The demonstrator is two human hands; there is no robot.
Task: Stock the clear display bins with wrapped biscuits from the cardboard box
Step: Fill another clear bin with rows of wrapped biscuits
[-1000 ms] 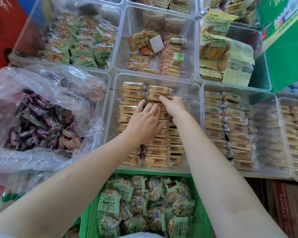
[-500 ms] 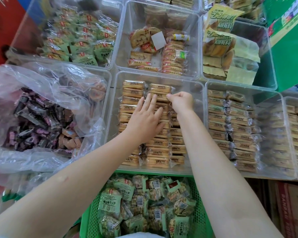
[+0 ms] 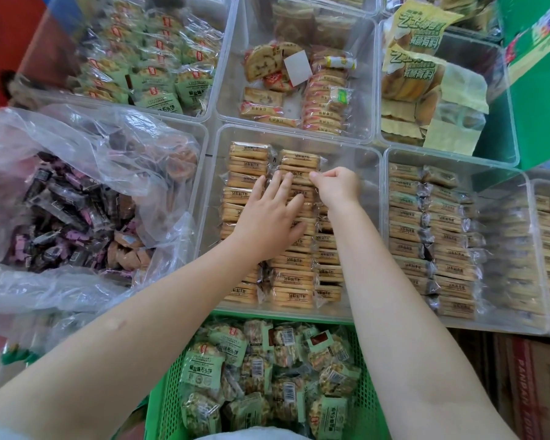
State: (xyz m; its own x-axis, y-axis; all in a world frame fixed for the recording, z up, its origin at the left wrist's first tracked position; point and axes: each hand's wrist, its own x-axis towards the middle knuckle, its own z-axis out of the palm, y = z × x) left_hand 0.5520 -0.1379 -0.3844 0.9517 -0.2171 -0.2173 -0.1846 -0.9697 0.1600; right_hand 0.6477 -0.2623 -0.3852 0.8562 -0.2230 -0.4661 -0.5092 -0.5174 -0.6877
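Note:
The clear centre bin holds three rows of tan wrapped biscuits lying side by side. My left hand lies flat on the left and middle rows with its fingers spread and holds nothing. Just to its right, my right hand is closed, and its fingertips pinch the wrapper edge of a biscuit pack near the far end of the middle row. A brown cardboard box shows at the lower right, mostly out of frame.
A green crate of green-wrapped snacks sits right below my arms. Clear bins of biscuits stand to the right and other snack bins behind. A loose plastic bag of dark sweets fills the left. A green carton stands at the far right.
My right hand has shifted a little to the right along the far end of the middle row. The fingers of my left hand have slid slightly further up the packs.

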